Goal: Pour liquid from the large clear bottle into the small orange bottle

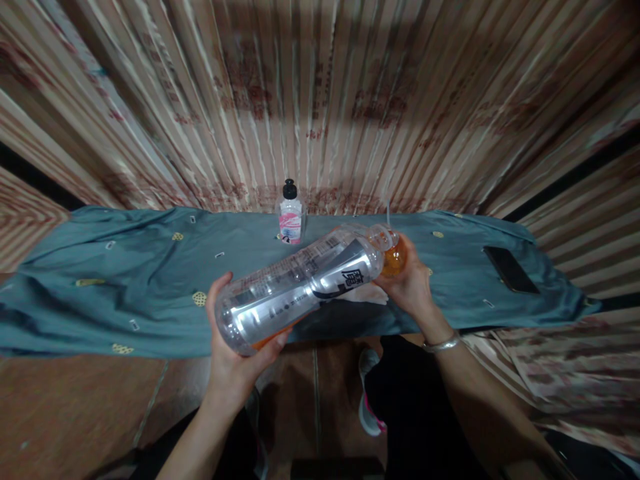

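My left hand point(235, 347) grips the tipped clear plastic bottle point(300, 283), orange liquid inside; my right hand point(407, 283) clasps a small orange-filled cup point(394, 257).

The large clear bottle point(300, 283), lying tilted in the middle of the scene, carries a silver label with one bold black Chinese-style character near its neck; the rows of fine print along its side are too small to read. The small bottle point(291, 217) at the far edge has a pink and white label, also unreadable
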`<state>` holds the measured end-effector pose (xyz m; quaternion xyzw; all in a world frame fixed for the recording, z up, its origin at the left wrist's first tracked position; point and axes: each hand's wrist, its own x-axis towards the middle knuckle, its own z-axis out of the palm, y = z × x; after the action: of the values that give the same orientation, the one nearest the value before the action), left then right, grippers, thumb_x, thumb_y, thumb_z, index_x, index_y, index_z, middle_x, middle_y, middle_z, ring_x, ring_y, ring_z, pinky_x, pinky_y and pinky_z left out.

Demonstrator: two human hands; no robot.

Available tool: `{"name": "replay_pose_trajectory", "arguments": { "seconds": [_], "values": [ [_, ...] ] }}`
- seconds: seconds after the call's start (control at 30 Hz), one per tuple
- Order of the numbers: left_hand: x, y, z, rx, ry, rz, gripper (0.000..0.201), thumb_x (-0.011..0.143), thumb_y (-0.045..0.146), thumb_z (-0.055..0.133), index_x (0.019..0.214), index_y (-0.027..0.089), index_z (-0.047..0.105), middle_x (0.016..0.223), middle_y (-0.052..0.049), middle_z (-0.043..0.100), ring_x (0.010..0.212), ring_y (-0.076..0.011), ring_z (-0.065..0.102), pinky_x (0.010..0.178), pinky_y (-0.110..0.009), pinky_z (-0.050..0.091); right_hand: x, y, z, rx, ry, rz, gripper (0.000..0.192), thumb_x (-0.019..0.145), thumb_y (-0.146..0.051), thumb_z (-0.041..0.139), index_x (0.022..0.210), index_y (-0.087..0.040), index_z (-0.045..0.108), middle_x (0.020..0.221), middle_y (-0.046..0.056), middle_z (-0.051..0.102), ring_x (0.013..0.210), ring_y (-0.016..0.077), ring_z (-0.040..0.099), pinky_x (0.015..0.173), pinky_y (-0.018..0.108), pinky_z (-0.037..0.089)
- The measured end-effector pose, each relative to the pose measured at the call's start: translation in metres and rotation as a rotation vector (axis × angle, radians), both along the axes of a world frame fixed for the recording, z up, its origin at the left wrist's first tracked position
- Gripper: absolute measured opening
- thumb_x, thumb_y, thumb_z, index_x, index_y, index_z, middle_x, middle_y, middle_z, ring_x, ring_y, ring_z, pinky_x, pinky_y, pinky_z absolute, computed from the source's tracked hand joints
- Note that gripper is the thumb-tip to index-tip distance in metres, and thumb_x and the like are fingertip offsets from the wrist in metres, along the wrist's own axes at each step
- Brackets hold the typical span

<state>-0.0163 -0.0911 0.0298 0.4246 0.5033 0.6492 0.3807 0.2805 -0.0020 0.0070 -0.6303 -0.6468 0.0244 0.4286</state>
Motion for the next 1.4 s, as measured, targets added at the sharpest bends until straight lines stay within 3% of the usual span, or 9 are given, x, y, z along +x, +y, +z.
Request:
{"name": "replay_pose_trajectory", "arguments": {
  "seconds": [0.13,0.5,1.07,1.4],
  "values": [
    [-0.002,0.000,0.001,-0.004,-0.015,-0.040,0.114,0.052,0.031,0.100,0.151,0.027,0.044,0.128,-0.008,0.062,0.108,-0.0272,0.065,0.095,-0.042,0.059,0.000,0.000,0.001,0.004,-0.012,-0.007,0.089,0.069,-0.047,0.083,0.147,-0.019,0.049,0.132,0.016,0.076,0.112,0.0365,0.078,0.095,0.051,0.065],
    [0.000,-0.003,0.011,-0.037,0.008,-0.011,0.119,0.052,0.032,0.099,0.155,0.027,0.041,0.126,-0.007,0.062,0.108,-0.0293,0.066,0.099,-0.048,0.058,0.002,0.001,-0.001,0.015,-0.011,-0.002,0.091,0.069,-0.049,0.083,0.148,-0.019,0.049,0.131,0.016,0.077,0.111,0.0354,0.078,0.094,0.050,0.065],
    [0.000,-0.003,0.011,-0.030,0.050,-0.001,0.119,0.051,0.033,0.100,0.154,0.026,0.041,0.127,-0.008,0.063,0.110,-0.0296,0.067,0.102,-0.049,0.057,0.001,0.001,0.000,-0.004,-0.015,-0.011,0.092,0.069,-0.049,0.083,0.149,-0.019,0.048,0.134,0.018,0.074,0.115,0.0374,0.076,0.098,0.053,0.064],
    [-0.011,0.005,-0.001,-0.005,0.133,-0.078,0.117,0.051,0.027,0.100,0.150,0.027,0.038,0.123,-0.008,0.063,0.107,-0.0291,0.070,0.097,-0.047,0.060,0.002,0.002,-0.001,0.011,-0.005,-0.043,0.088,0.066,-0.046,0.082,0.145,-0.021,0.052,0.126,0.015,0.078,0.108,0.0365,0.079,0.091,0.050,0.065]
  ]
}}
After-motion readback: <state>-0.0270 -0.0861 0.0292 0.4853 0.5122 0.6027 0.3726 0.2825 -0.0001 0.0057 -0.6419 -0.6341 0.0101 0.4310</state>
